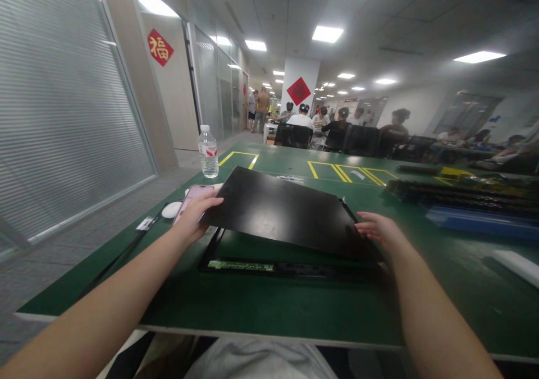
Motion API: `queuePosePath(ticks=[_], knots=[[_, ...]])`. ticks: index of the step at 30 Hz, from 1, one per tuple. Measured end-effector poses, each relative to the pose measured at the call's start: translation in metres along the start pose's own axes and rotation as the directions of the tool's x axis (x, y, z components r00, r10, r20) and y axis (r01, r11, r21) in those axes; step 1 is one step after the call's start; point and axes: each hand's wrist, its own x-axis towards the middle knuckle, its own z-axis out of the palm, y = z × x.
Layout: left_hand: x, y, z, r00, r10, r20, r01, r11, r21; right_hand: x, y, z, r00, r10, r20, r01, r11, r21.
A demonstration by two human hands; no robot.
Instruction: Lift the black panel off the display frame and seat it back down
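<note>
A flat, glossy black panel (282,210), like a screen sheet, is tilted with its left side raised. My left hand (196,213) grips its left edge, thumb on top and fingers underneath. At the panel's lower right edge is my right hand (381,230), its fingers stretched out and slightly apart, fingertips by the edge; whether they touch it I cannot tell. Beneath the panel lies a black frame (206,255), mostly hidden by it. A green circuit strip (241,265) shows along the frame's near side.
On the green table (295,311), a water bottle (208,153), a phone (191,196) and a white round object (171,210) are at left. Stacked dark strips (455,199), a blue tray-like piece (480,222) and a white bar (517,266) lie right. Several people sit beyond.
</note>
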Motion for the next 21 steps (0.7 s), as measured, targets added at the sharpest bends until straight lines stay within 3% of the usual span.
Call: queuePosePath(ticks=[16, 21], knots=[[-0.002, -0.006, 0.002, 0.997, -0.075, 0.014, 0.075, 0.997, 0.001, 0.017, 0.011, -0.003, 0.990, -0.075, -0.120, 0.066, 0.995, -0.076], [-0.001, -0.013, 0.000, 0.995, -0.068, 0.066, 0.067, 0.998, 0.018, 0.015, 0.011, -0.004, 0.984, -0.086, -0.154, 0.068, 0.991, -0.116]])
